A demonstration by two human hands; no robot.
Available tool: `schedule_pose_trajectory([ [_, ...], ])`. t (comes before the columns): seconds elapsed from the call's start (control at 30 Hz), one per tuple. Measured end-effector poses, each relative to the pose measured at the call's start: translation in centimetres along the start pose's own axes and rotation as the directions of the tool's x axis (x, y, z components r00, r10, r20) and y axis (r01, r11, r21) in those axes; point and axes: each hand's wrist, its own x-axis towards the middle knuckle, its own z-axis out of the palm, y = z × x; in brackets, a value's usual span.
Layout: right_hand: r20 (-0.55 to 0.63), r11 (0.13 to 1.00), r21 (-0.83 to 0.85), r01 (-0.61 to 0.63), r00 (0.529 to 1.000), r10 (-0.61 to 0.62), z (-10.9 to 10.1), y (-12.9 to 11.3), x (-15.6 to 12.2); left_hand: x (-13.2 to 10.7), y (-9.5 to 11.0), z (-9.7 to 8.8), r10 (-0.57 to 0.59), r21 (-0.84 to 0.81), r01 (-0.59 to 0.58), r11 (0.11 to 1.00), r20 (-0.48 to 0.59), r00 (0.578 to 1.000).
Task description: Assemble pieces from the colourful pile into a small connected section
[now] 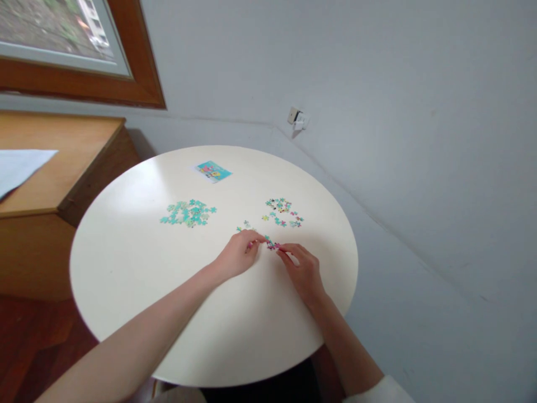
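Between my two hands lies a small cluster of joined jigsaw puzzle pieces [272,244], pink and teal. My right hand [305,271] pinches a pink piece at the cluster's right side between thumb and forefinger. At its left side, my left hand [240,253] has its fingertips closed at the edge of a teal piece; the hand partly hides other pieces beneath it. Just beyond my left hand are a few loose pieces [246,224]. Farther off to the right sits a group of mixed-colour pieces [278,205], with more pieces [282,222] just in front of it.
A heap of mostly teal pieces [188,214] spreads over the left of the round white table [138,280]. Behind it lies a colourful picture card [213,171]. A wooden cabinet [62,168] with a paper sheet [23,168] stands left; a wall with a plugged socket [298,119] rises behind.
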Motion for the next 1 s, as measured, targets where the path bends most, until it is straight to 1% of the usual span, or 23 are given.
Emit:
schedule_pose_trajectory([
  [0.07,0.018,0.999,-0.033,0.019,1.000,-0.018,0.1,0.2,-0.1,-0.2,0.0,0.1,0.119,0.108,-0.126,0.986,0.070,0.990],
  [0.13,0.031,0.997,-0.062,0.042,0.999,-0.040,0.2,0.3,-0.2,-0.4,0.1,0.1,0.202,0.173,-0.226,0.959,0.142,0.969],
  [0.2,0.054,0.994,-0.087,0.059,0.997,-0.054,0.2,0.4,-0.2,-0.4,0.3,0.0,0.248,0.227,-0.291,0.929,0.202,0.948],
  [0.3,0.110,0.989,-0.126,0.073,0.992,-0.059,0.1,0.4,-0.3,-0.6,0.5,-0.3,0.269,0.309,-0.345,0.886,0.262,0.927],
  [0.4,0.148,0.983,-0.161,0.083,0.987,-0.059,0.1,0.3,-0.4,-0.9,0.7,-0.4,0.238,0.376,-0.344,0.860,0.300,0.924],
  [0.57,0.166,0.977,-0.189,0.100,0.984,-0.069,0.1,0.3,-0.4,-1.3,0.6,-0.1,0.154,0.442,-0.312,0.841,0.357,0.921],
  [0.8,0.162,0.971,-0.210,0.111,0.984,-0.078,0.2,0.2,-0.4,-1.2,0.8,0.0,0.095,0.468,-0.290,0.835,0.396,0.913],
  [1.0,0.191,0.960,-0.243,0.139,0.977,-0.093,0.1,0.0,-0.3,-1.2,0.9,0.0,0.071,0.467,-0.278,0.839,0.412,0.908],
])
